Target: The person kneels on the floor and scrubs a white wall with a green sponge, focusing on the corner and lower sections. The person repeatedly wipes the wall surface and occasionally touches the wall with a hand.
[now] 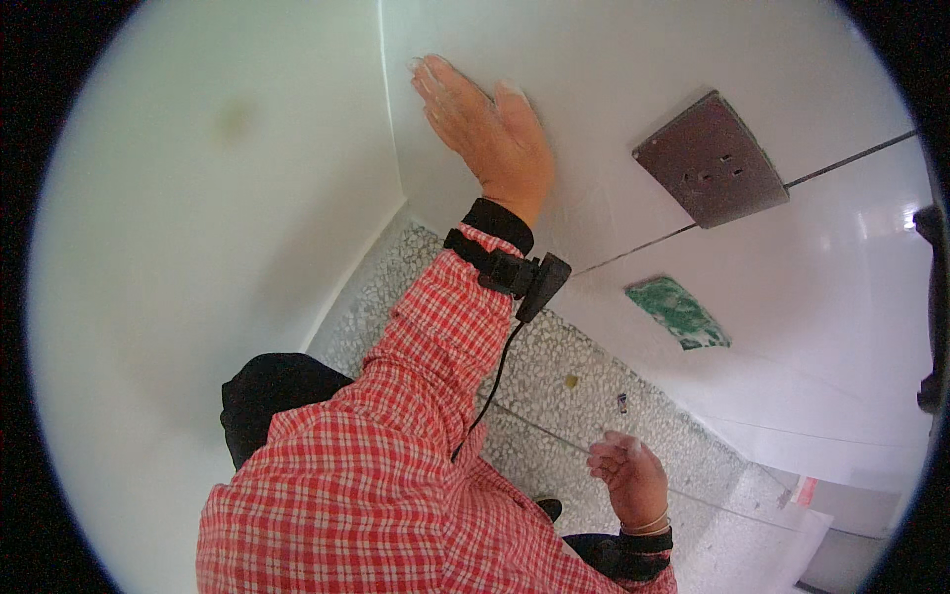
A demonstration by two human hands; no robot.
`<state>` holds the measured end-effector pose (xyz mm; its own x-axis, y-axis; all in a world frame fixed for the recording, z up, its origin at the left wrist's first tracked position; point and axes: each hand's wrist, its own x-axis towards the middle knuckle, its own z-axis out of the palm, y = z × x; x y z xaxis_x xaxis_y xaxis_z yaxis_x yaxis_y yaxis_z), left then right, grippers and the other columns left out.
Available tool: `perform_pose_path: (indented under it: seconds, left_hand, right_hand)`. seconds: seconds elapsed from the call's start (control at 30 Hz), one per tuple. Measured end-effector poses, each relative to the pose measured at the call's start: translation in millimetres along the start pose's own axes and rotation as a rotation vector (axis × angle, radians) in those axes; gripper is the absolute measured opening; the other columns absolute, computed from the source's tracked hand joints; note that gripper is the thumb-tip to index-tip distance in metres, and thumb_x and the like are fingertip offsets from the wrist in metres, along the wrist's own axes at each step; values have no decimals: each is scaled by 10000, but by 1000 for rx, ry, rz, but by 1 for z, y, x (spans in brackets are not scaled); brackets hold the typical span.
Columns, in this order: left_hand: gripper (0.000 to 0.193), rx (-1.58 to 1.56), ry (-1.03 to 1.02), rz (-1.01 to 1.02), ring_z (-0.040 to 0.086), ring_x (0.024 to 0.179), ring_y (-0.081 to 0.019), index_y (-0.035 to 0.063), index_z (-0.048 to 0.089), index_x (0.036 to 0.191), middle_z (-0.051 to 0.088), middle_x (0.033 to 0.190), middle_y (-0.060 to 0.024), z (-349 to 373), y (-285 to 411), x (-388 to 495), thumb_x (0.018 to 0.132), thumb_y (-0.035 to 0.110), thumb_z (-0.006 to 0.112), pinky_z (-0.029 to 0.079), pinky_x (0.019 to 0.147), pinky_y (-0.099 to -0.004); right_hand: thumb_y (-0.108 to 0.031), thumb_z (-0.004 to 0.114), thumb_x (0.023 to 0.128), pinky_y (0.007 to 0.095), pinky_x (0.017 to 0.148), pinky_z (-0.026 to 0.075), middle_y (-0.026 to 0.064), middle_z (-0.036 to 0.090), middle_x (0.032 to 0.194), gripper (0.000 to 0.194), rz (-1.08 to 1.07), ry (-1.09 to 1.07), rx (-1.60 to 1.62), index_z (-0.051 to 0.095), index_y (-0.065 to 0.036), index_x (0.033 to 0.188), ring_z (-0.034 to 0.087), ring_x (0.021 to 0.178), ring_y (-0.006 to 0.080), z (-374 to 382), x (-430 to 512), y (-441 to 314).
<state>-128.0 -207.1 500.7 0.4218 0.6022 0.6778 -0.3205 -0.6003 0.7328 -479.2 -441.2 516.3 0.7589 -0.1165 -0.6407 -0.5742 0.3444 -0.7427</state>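
My left hand [490, 126] lies against the white wall [586, 67] near the corner, its fingers together and its thumb out. White powder marks its fingers. A thin dark edge shows beside them; whether something lies under the palm is hidden. Lower right, my right hand [629, 475] hangs over the speckled terrazzo floor [549, 356], palm towards the camera, fingers loosely bent, with nothing visible in it. Between the hands, a green patch or piece [679, 312] smeared with white shows against the wall, below a brown socket plate [711, 160].
A second pale wall [185, 185] meets the first at the left. A black device [545, 286] with a cable is strapped to my left forearm. Small scraps [622, 403] lie on the floor. A dark object [934, 312] stands at the right rim.
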Motion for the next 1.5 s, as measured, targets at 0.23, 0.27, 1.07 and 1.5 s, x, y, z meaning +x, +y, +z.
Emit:
perform_pose_path:
  seconds: [0.23,0.27,1.07,1.5]
  left_hand:
    - [530,580,-214,-488,362,1312,-370,-22,310,1428,423,1424,-170,27,-99,-61,1032,330,307,185,1140,-462]
    - [539,1094,-537,-400,354,1315,-369,-36,314,1422,406,1425,-186,29,-113,-79,1029,332,314,183,1139,-475]
    - [564,-895,-1312,-563,490,1127,-296,4,467,1245,491,1304,-171,-25,62,-184,847,358,652,400,968,-426]
    - [555,-384,-684,728,335,1352,-385,18,429,1376,396,1434,-222,-59,174,-99,903,259,592,275,1075,-539]
  right_hand:
    - [-396,486,978,364,775,523,191,670,1017,498,-2,-39,-10,538,48,1198,662,875,275,4,7,2]
    - [-376,481,981,363,769,525,183,670,1019,476,0,-48,-17,534,39,1209,662,870,274,4,9,2]
    - [-249,467,931,518,946,439,168,511,1166,340,-521,398,715,499,-6,1167,495,1106,340,-121,108,-102]
    - [-78,631,823,339,834,474,188,567,1108,420,-803,770,62,469,86,1174,551,982,257,-206,132,-74]
